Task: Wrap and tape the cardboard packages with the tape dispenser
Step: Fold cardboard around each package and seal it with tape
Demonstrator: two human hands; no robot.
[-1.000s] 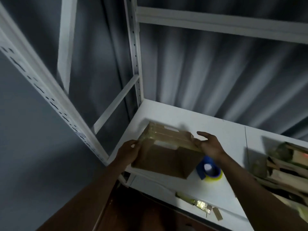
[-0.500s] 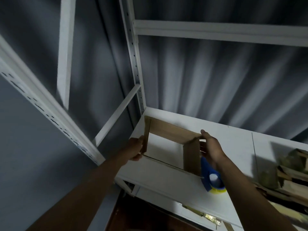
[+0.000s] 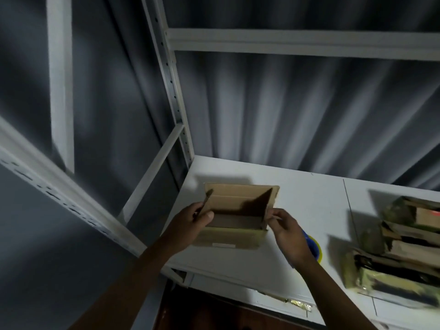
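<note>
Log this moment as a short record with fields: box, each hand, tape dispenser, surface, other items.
box: open cardboard box, interior empty, standing on the white shelf
left hand: left hand grips the box's left wall, thumb inside
right hand: right hand pinches the box's right wall
tape dispenser: blue and yellow tape dispenser on the shelf, partly hidden behind the right hand, untouched
other items: stack of wrapped packages at the right; tape scraps on the near edge

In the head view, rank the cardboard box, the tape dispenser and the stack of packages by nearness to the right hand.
1. Cardboard box: the right hand pinches its right wall.
2. Tape dispenser: blue and yellow, just right of the hand, partly hidden behind it.
3. Stack of packages: far right on the shelf.
</note>
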